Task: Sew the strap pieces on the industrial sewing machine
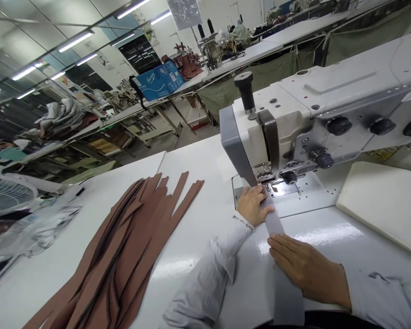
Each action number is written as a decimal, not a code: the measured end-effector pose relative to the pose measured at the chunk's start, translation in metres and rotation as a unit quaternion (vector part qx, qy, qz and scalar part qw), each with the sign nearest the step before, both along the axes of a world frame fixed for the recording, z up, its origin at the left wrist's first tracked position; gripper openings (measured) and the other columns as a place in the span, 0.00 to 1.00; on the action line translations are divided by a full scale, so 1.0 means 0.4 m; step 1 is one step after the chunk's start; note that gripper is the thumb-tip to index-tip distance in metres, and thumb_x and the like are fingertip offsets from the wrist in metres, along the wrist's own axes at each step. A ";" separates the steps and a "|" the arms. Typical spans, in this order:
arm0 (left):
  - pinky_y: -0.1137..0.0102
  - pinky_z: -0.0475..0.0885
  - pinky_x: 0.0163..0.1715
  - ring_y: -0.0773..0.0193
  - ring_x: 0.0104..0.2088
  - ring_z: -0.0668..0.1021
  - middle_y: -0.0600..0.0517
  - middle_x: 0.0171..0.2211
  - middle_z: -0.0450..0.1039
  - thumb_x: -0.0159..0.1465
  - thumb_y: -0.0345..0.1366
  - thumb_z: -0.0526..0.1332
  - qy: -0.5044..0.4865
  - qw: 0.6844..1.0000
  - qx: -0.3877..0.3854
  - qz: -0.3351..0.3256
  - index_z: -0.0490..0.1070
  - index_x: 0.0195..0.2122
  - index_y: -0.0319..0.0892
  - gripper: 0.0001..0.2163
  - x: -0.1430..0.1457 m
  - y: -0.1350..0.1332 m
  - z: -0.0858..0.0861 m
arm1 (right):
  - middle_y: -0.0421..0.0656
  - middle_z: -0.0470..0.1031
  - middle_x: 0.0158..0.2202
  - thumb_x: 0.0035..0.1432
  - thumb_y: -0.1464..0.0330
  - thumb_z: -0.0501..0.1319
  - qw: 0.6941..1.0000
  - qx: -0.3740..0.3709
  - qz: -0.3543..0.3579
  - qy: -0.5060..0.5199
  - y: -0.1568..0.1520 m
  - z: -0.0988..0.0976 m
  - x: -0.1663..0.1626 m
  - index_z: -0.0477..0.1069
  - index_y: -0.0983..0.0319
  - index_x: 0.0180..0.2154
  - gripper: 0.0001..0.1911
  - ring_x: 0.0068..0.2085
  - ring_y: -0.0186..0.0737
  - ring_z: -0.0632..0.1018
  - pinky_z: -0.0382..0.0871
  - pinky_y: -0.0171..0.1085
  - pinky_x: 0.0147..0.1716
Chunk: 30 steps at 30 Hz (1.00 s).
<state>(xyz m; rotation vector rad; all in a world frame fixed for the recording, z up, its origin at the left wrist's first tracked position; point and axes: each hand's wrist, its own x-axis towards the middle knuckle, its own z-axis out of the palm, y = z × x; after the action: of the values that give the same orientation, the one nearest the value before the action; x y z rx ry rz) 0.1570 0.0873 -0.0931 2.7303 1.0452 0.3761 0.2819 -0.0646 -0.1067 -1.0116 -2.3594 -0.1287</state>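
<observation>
A white industrial sewing machine (270, 132) fills the right of my view, its presser foot (265, 179) lowered onto a grey strip of material (276, 224). The strip runs from under the foot toward me and over the white table (192, 183). My left hand (251, 205) presses on the strip just before the foot, fingers together. My right hand (304, 269) lies flat on the strip further back, its fingertips on the strip's upper part. A loose pile of long brown strips (130, 246) lies on the table to the left of my hands.
A cream pad (383, 205) lies on the table to the right of the machine. A fan (7, 196) and a clear plastic bag (37, 233) sit past the left table edge. Further tables with machines and a blue package (157, 81) stand behind.
</observation>
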 end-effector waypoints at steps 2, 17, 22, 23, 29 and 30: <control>0.55 0.63 0.54 0.52 0.51 0.71 0.45 0.50 0.70 0.56 0.41 0.65 -0.001 0.999 0.031 0.007 0.72 0.41 0.40 0.15 0.006 -0.007 -0.005 | 0.59 0.71 0.47 0.48 0.81 0.50 1.000 -0.006 -0.001 -0.004 0.005 -0.003 0.003 0.68 0.76 0.45 0.22 0.52 0.54 0.69 0.68 0.47 0.50; 0.56 0.65 0.52 0.54 0.47 0.74 0.46 0.45 0.74 0.55 0.46 0.65 0.003 0.997 -0.033 0.074 0.74 0.42 0.42 0.17 0.009 0.037 -0.004 | 0.59 0.70 0.48 0.51 0.79 0.53 1.000 0.006 -0.007 -0.022 0.002 -0.011 -0.020 0.68 0.77 0.46 0.19 0.53 0.54 0.68 0.67 0.48 0.51; 0.61 0.67 0.49 0.55 0.46 0.74 0.50 0.42 0.76 0.60 0.49 0.58 0.056 0.992 -0.052 0.102 0.72 0.46 0.46 0.18 0.014 0.063 -0.006 | 0.61 0.68 0.50 0.50 0.79 0.53 0.999 0.008 -0.004 -0.043 0.008 -0.016 -0.011 0.66 0.78 0.48 0.22 0.55 0.56 0.66 0.64 0.50 0.52; 0.61 0.66 0.49 0.56 0.47 0.74 0.51 0.43 0.76 0.61 0.48 0.57 0.065 0.992 -0.052 0.096 0.72 0.47 0.46 0.17 0.011 0.063 -0.004 | 0.61 0.68 0.50 0.50 0.79 0.53 0.999 0.008 -0.005 -0.047 0.009 -0.016 -0.010 0.66 0.78 0.48 0.21 0.55 0.57 0.65 0.64 0.51 0.52; 0.56 0.64 0.51 0.51 0.49 0.72 0.45 0.49 0.72 0.58 0.33 0.60 0.110 0.994 -0.006 -0.018 0.73 0.40 0.39 0.09 0.013 -0.057 0.080 | 0.61 0.69 0.48 0.55 0.75 0.55 0.998 0.003 -0.007 -0.066 0.018 -0.027 -0.017 0.68 0.77 0.45 0.16 0.52 0.56 0.68 0.64 0.50 0.51; 0.58 0.66 0.48 0.53 0.46 0.74 0.47 0.45 0.74 0.57 0.34 0.61 0.092 0.993 -0.026 -0.069 0.74 0.36 0.41 0.06 0.028 -0.093 0.101 | 0.58 0.69 0.47 0.57 0.73 0.56 0.997 -0.008 -0.005 -0.070 0.018 -0.034 -0.020 0.68 0.75 0.45 0.15 0.50 0.53 0.70 0.65 0.49 0.49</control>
<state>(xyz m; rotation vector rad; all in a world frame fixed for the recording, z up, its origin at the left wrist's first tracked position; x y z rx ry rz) 0.1682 0.0500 -0.0529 2.8115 0.8852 0.0741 0.2739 -0.0574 -0.1202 -1.0520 -2.4861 -0.1908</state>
